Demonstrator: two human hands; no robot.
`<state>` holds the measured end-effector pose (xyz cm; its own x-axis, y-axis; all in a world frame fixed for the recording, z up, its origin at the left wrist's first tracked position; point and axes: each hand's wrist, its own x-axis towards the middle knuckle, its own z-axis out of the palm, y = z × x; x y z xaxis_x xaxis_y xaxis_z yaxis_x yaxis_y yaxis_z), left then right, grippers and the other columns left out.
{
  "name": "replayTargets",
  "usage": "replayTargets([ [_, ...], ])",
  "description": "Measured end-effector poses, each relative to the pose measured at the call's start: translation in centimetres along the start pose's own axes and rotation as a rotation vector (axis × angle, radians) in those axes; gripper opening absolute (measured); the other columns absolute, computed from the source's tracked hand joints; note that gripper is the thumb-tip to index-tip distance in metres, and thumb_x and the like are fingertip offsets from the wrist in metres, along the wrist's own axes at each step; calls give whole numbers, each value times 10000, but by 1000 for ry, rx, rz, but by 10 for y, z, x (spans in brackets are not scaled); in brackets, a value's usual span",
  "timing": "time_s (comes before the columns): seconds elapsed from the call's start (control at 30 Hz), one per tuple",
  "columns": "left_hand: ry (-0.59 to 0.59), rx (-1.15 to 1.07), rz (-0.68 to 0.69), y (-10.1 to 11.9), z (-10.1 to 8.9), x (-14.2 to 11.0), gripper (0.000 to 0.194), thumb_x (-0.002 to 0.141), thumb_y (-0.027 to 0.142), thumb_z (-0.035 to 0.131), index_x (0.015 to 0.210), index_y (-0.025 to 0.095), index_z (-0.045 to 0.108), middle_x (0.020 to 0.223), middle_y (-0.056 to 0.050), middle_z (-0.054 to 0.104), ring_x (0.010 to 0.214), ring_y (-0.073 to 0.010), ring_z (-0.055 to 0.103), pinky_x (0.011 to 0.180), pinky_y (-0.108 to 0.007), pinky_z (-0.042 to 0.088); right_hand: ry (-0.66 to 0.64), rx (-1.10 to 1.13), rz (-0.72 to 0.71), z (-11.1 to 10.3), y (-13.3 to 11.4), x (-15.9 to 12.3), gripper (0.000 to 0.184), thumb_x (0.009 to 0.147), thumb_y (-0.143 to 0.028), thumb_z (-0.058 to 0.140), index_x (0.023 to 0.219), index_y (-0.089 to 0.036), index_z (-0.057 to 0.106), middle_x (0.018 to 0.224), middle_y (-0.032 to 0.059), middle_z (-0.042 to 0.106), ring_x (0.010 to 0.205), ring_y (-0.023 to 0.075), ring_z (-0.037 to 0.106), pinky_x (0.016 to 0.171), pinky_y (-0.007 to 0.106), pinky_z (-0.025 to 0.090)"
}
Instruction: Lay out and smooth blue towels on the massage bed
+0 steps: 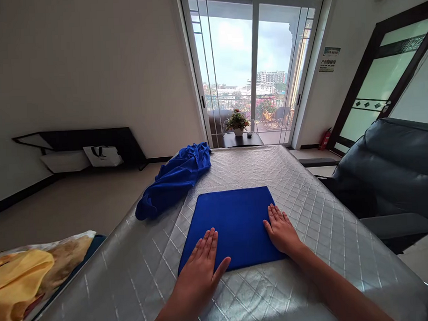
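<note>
Blue folded towel (233,225): here it is, lying flat right under my palms, a neat square on the silver quilted cover (329,231).

Left hand (198,268): pressing down palm-first on the near corner of the towel, with my wrist and the heel of the hand running off over its edge onto the cover.

Right hand (281,230): flat as well, fingertips on the towel's right side, heel just past that edge on the quilting.

Fingers: apart on both hands, spread lightly and gripping nothing, thumbs out to the side, and the left thumb is splayed widest.

Crumpled blue cloth (174,178): a loose heap just beyond the towel's far left corner, part of it hanging over the cover's edge.

Yellow printed fabric (21,279): bunched well left of the towel, past the cover's edge.

Black leather recliner (386,173): big and dark, off to the right of the towel.

Straight ahead: past the towel, a sliding glass door (253,70), and a potted plant (237,123) on a small dark table (243,140) in front of it.

Far left: a white bag (103,156) against the wall, well beyond the towel.
</note>
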<state>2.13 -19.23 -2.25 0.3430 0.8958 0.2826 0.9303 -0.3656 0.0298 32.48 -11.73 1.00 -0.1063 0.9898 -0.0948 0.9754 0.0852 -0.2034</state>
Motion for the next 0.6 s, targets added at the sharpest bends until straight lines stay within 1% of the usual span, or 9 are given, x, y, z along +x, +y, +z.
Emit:
replayTargets([
  [0.13, -65, -78, 145, 54, -12, 59, 760, 1044, 615, 264, 1612, 111, 273, 1661, -147, 323, 1545, -261, 304, 1243, -464, 350, 2, 9, -1, -1, -1, -1, 690, 1067, -455, 160, 1646, -80, 131, 1716, 67, 67, 1591, 197, 30, 1283, 405, 49],
  [0.23, -128, -125, 160, 92, -12, 100, 771, 1053, 599, 199, 1584, 57, 333, 1652, -181, 328, 1547, -265, 295, 1257, -456, 321, 5, -3, -8, -1, 0, -1, 679, 1067, -430, 173, 1643, -71, 141, 1715, 76, 82, 1591, 204, 46, 1283, 411, 59],
  [0.3, -138, -149, 134, 110, -6, 120, 773, 1058, 578, 174, 1573, 28, 346, 1644, -197, 338, 1550, -268, 282, 1265, -457, 303, 10, -16, -21, 1, 1, 0, 671, 1067, -415, 176, 1641, -69, 146, 1715, 77, 87, 1591, 208, 47, 1283, 414, 63],
  [0.37, -127, -164, 105, 120, 2, 131, 760, 1062, 557, 171, 1568, 22, 355, 1638, -201, 349, 1553, -270, 273, 1270, -462, 294, 14, -25, -33, 2, 1, 0, 665, 1067, -406, 172, 1641, -71, 148, 1714, 74, 84, 1591, 210, 41, 1282, 416, 66],
  [0.43, -110, -171, 90, 124, 9, 136, 744, 1064, 545, 177, 1569, 31, 359, 1638, -194, 351, 1554, -269, 268, 1273, -467, 287, 15, -23, -35, 2, 2, 0, 665, 1067, -406, 174, 1641, -74, 146, 1714, 72, 80, 1591, 208, 40, 1283, 416, 69],
  [0.5, -100, -175, 88, 124, 13, 135, 744, 1063, 546, 173, 1571, 35, 357, 1644, -188, 342, 1557, -267, 258, 1279, -466, 272, 15, -13, -34, 3, 2, 1, 669, 1066, -413, 179, 1642, -75, 147, 1713, 72, 81, 1591, 204, 41, 1283, 417, 68],
  [0.6, -113, -175, 86, 119, 13, 132, 777, 1056, 575, 149, 1572, 29, 350, 1651, -186, 326, 1560, -262, 247, 1283, -460, 261, 14, 1, -37, 3, 2, 1, 671, 1064, -415, 184, 1641, -74, 154, 1712, 73, 81, 1591, 202, 35, 1283, 417, 62],
])
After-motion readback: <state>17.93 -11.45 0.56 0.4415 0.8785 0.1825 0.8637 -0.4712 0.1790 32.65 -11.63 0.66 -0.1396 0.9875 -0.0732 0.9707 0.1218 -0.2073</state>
